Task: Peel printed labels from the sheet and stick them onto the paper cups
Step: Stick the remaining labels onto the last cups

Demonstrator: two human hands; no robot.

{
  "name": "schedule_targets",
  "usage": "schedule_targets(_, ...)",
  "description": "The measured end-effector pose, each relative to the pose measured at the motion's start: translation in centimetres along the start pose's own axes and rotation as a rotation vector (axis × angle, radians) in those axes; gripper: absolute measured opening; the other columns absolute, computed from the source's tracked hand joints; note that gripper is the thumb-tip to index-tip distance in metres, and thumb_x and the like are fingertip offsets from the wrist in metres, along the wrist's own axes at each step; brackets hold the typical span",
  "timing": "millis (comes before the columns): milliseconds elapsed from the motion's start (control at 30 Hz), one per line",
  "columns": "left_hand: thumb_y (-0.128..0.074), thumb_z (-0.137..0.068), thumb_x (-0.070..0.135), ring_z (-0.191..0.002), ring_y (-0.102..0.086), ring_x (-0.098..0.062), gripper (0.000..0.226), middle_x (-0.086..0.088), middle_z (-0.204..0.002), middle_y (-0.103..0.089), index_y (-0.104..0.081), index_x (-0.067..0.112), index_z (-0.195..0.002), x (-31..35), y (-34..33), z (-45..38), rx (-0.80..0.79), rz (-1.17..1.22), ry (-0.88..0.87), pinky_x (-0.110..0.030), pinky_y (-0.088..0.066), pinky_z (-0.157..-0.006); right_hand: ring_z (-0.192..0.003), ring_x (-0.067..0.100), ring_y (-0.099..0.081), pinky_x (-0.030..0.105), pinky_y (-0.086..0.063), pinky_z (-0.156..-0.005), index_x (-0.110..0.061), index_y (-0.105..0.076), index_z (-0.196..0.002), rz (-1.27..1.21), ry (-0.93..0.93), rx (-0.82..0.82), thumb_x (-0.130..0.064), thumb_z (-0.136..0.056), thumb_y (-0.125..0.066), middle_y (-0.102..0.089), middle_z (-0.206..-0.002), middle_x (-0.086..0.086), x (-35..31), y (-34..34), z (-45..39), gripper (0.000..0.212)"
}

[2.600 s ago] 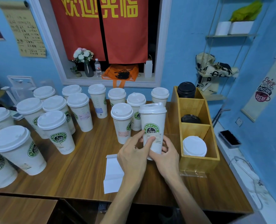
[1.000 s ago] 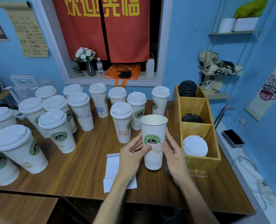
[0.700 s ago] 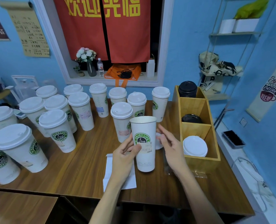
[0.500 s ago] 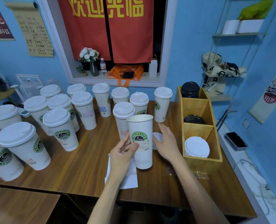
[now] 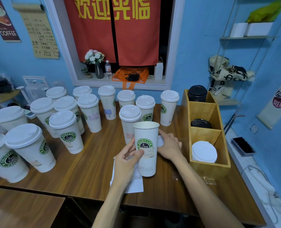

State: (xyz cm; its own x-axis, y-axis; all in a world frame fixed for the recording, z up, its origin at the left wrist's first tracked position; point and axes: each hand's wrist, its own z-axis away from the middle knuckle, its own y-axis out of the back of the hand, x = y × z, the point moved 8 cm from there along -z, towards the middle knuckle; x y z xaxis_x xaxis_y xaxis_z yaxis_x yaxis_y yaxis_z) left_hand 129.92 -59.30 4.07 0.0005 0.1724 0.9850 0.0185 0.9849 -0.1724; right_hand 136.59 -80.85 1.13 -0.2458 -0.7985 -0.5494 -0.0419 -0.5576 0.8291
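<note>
Labelled cup [image 5: 146, 148] (the one with no lid on) is held upright near the front of the wooden surface [image 5: 90, 165], right over the white label sheet [image 5: 133, 183], which is partly hidden under the left hand [image 5: 126, 160]. A printed label [image 5: 149, 153] is stuck just below the green logo. The cup's left side is gripped by the left hand, thumb pressed on the label's left edge, fingers curled round behind. The right hand [image 5: 168, 148] is kept at the cup's right side, fingers stretched out fairly straight toward a white lid [image 5: 160, 141] that's seen just behind the cup; whether the lid is actually pinched can't be told, since the fingertips are hidden by the cup.

Lidded cups [image 5: 65, 130] are crowded across the back and left of the surface, some with labels visible. A wooden organiser box [image 5: 209, 163] is parked on the right, with a stack of white lids [image 5: 204, 152] in its nearest compartment and black lids [image 5: 197, 92] in the two further ones.
</note>
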Motion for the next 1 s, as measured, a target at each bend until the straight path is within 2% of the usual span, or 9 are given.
schedule_targets(133, -0.075, -0.088, 0.006, -0.106, -0.072, -0.005, 0.051, 0.016, -0.111, -0.077, -0.061, 0.022, -0.135, 0.6, 0.2, 0.3, -0.006, -0.007, -0.018, -0.017, -0.056, -0.080, -0.134, 0.022, -0.048, 0.034, -0.036, -0.112, -0.039, -0.038, -0.156, -0.466, 0.084, 0.197, -0.036, -0.087, -0.078, -0.041, -0.147, 0.006, -2.1, 5.5, 1.0, 0.080)
schedule_targets(267, -0.078, -0.087, 0.005, -0.109, -0.071, -0.008, 0.059, 0.007, -0.121, -0.073, -0.056, 0.030, -0.136, 1.3, -1.0, 1.0, -0.062, -0.018, -0.058, -0.020, -0.057, -0.079, -0.124, 0.015, -0.047, 0.029, -0.044, -0.097, -0.045, -0.047, -0.139, -0.825, 0.158, 0.440, -0.054, -0.089, -0.073, -0.041, -0.142, 0.001, -5.1, 12.3, 3.6, 0.057)
schedule_targets(367, -0.086, -0.082, 0.018, -0.113, -0.071, -0.016, 0.081, 0.000, -0.133, -0.064, -0.044, 0.034, -0.150, 1.5, -2.4, 1.4, -0.133, -0.014, -0.052, -0.024, -0.059, -0.081, -0.117, 0.018, -0.060, 0.046, -0.060, -0.090, -0.043, -0.048, -0.115, -1.004, 0.303, 0.449, -0.063, -0.074, -0.079, -0.051, -0.131, 0.004, -7.8, 14.5, 5.7, 0.055)
schedule_targets(500, -0.080, -0.082, 0.024, -0.114, -0.069, -0.007, 0.076, 0.000, -0.134, -0.066, -0.045, 0.025, -0.150, 2.1, -3.4, 1.6, -0.173, -0.019, -0.064, -0.019, -0.056, -0.082, -0.100, 0.016, -0.061, 0.050, -0.054, -0.091, -0.035, -0.041, -0.101, -0.882, 0.407, 0.315, -0.062, -0.064, -0.083, -0.054, -0.110, -0.003, -9.7, 13.0, 7.4, 0.061)
schedule_targets(600, -0.080, -0.086, 0.027, -0.111, -0.069, -0.007, 0.070, 0.006, -0.119, -0.074, -0.046, 0.024, -0.147, 2.5, -3.6, 1.6, -0.197, -0.025, -0.094, -0.021, -0.056, -0.083, -0.110, 0.017, -0.065, 0.052, -0.054, -0.097, -0.027, -0.042, -0.100, -0.850, 0.411, 0.222, -0.060, -0.059, -0.085, -0.062, -0.121, -0.003, -9.7, 11.8, 7.8, 0.068)
schedule_targets(667, -0.073, -0.090, 0.030, -0.115, -0.068, -0.009, 0.064, 0.013, -0.120, -0.073, -0.044, 0.028, -0.147, 2.3, -3.6, 1.7, -0.199, -0.017, -0.099, -0.024, -0.056, -0.088, -0.113, 0.018, -0.066, 0.053, -0.054, -0.099, -0.023, -0.045, -0.102, -0.838, 0.408, 0.183, -0.059, -0.059, -0.086, -0.064, -0.124, -0.006, -9.6, 11.2, 7.8, 0.070)
schedule_targets(800, -0.064, -0.090, 0.044, -0.130, -0.054, 0.001, 0.064, 0.038, -0.134, -0.054, -0.036, 0.040, -0.147, 2.6, -3.9, 2.1, -0.177, -0.064, -0.160, -0.022, -0.048, -0.103, -0.118, 0.014, -0.065, 0.052, -0.054, -0.100, -0.050, -0.044, -0.094, -0.804, 0.434, 0.193, -0.060, -0.058, -0.087, -0.064, -0.129, -0.009, -10.1, 10.7, 8.3, 0.057)
schedule_targets(900, -0.060, -0.093, 0.046, -0.132, -0.052, 0.002, 0.065, 0.038, -0.139, -0.050, -0.030, 0.042, -0.151, 2.9, -4.1, 2.5, -0.143, -0.082, -0.214, -0.018, -0.046, -0.102, -0.119, 0.013, -0.065, 0.053, -0.053, -0.101, -0.047, -0.038, -0.093, -0.811, 0.453, 0.178, -0.057, -0.060, -0.087, -0.066, -0.130, -0.006, -10.2, 10.4, 8.5, 0.060)
schedule_targets(1000, -0.064, -0.085, 0.061, -0.136, -0.050, -0.006, 0.080, 0.036, -0.146, -0.044, -0.022, 0.052, -0.153, 3.4, -4.4, 3.3, -0.066, -0.182, -0.296, -0.029, -0.046, -0.109, -0.111, 0.011, -0.068, 0.046, -0.055, -0.099, -0.051, -0.042, -0.118, -0.780, 0.474, 0.135, -0.057, -0.065, -0.083, -0.069, -0.119, -0.006, -10.8, 10.4, 8.6, 0.067)
